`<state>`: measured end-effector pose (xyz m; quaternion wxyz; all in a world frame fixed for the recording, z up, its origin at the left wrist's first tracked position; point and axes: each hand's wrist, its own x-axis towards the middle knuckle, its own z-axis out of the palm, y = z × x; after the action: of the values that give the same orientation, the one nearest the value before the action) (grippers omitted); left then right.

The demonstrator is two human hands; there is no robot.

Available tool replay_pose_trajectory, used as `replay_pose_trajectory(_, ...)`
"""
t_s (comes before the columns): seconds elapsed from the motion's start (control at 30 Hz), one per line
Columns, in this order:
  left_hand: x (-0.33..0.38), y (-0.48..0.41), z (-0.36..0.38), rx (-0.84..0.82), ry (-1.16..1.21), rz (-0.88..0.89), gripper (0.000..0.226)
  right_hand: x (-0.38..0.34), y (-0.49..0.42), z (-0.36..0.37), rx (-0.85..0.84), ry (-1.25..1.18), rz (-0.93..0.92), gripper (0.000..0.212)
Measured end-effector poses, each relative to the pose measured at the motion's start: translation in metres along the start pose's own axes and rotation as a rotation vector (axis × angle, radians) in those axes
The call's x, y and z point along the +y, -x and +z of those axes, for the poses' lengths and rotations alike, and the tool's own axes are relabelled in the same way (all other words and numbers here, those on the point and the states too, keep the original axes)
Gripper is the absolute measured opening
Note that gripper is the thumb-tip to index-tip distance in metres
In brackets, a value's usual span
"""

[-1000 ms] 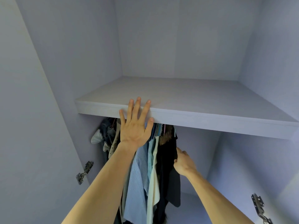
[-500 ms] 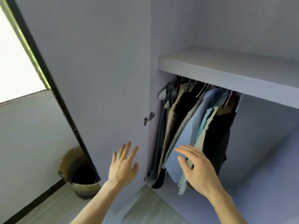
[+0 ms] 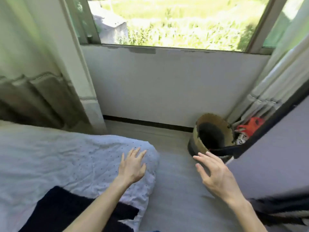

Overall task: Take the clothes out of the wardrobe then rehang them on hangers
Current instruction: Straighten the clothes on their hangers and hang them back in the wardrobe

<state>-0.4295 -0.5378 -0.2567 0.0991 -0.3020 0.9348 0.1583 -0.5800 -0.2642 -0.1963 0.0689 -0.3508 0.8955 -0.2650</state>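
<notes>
The view faces the window, away from the wardrobe's inside; the hanging clothes are out of sight. My left hand (image 3: 133,165) hovers with straight spread fingers over the corner of a bed with a white dotted sheet (image 3: 66,158). My right hand (image 3: 215,174) is held out over the floor, fingers spread, holding nothing. A dark navy garment (image 3: 65,210) lies on the bed below my left forearm. The lilac wardrobe door (image 3: 274,154) stands open at the right.
A woven basket (image 3: 209,133) with a dark inside sits on the floor by the wall under the window (image 3: 177,20). Red and white items (image 3: 249,128) lie behind it. Curtains (image 3: 31,67) hang left and right. Grey floor (image 3: 177,190) runs between bed and door.
The view has swung left from the wardrobe's inside to the bed and window. Both hands came down from the shelf and the hanging clothes and now hover low, holding nothing.
</notes>
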Motion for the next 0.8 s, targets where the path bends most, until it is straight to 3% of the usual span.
replay_pose_trajectory(0.23, -0.144, 0.112, 0.009, 0.062, 0.101, -0.477, 0.062, -0.113, -0.047, 0.080, -0.253, 0.045, -0.364, 0.032)
replay_pose_trajectory(0.5, -0.215, 0.244, 0.047, 0.135, 0.252, -0.900, 0.060, -0.221, -0.040, 0.179, -0.587, 0.174, -0.745, 0.042)
replay_pose_trajectory(0.8, -0.272, 0.329, 0.096, 0.076, 0.404, -1.182, 0.059, -0.298, 0.012, 0.323, -1.005, 0.306, -0.900, 0.045)
